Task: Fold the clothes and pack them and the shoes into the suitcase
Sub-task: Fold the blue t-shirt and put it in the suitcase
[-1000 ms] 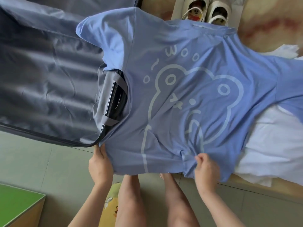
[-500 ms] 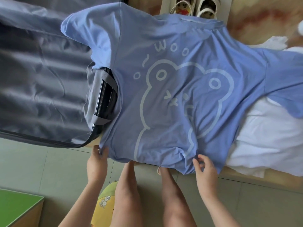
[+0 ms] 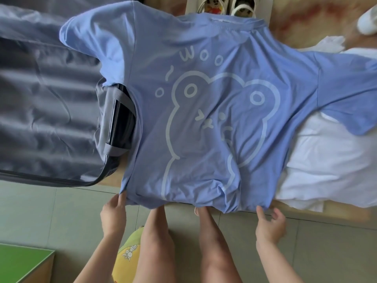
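Lying print-up across the table (image 3: pixel 302 23), the blue T-shirt (image 3: pixel 204 119) is spread with its hem just over the near edge and its collar toward the far edge, beside the shoes (image 3: pixel 228 7). Its left hem corner is pinched by the left hand (image 3: pixel 113 215); the right hand (image 3: pixel 269 223) is held with fingers loosely spread just beside the right hem corner, and whether cloth is touched cannot be told. One sleeve is draped over the open suitcase (image 3: pixel 51 119) at the left end, the other over the white clothes (image 3: pixel 326 160). If the hem is pulled by one corner only, it may be skewed, and the white clothes dragged off the near edge.
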